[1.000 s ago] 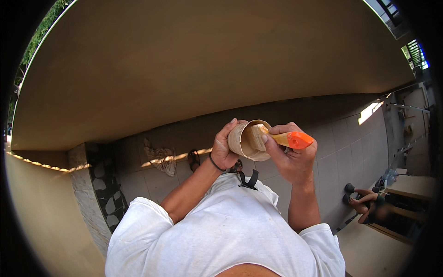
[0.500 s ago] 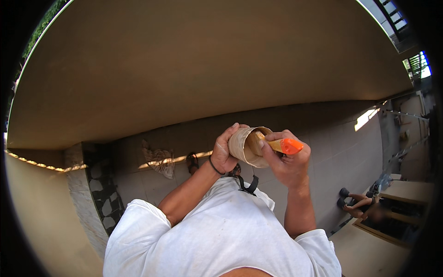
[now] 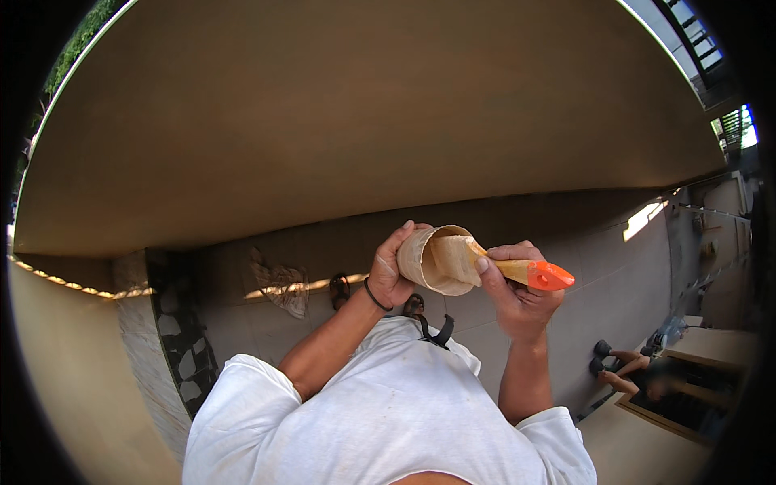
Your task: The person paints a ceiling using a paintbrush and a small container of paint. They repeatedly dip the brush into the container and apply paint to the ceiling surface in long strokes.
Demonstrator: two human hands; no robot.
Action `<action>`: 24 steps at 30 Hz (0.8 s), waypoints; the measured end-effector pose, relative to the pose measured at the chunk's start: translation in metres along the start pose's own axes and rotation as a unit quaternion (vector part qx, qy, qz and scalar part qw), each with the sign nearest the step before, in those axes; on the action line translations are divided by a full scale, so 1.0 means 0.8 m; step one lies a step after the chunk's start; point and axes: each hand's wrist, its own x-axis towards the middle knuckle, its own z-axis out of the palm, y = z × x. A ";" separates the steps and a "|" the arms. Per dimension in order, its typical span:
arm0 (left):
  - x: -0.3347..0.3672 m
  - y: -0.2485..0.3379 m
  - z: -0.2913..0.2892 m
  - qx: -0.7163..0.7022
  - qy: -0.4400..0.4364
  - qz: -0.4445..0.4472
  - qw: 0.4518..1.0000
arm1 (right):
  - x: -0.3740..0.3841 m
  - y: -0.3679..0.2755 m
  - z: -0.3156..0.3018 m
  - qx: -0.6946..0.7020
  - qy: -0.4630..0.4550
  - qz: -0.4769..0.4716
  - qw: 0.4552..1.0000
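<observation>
At the centre of the frame, the right hand, pinched round the orange-tipped brush, has drawn it partway out, its bristles now at the mouth of the beige cup gripped by the left hand, suggesting the dip is ending.
</observation>
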 end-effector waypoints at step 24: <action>0.007 -0.028 0.003 -0.020 -0.011 -0.048 0.999 | -0.039 0.040 -0.077 0.295 0.154 0.216 0.918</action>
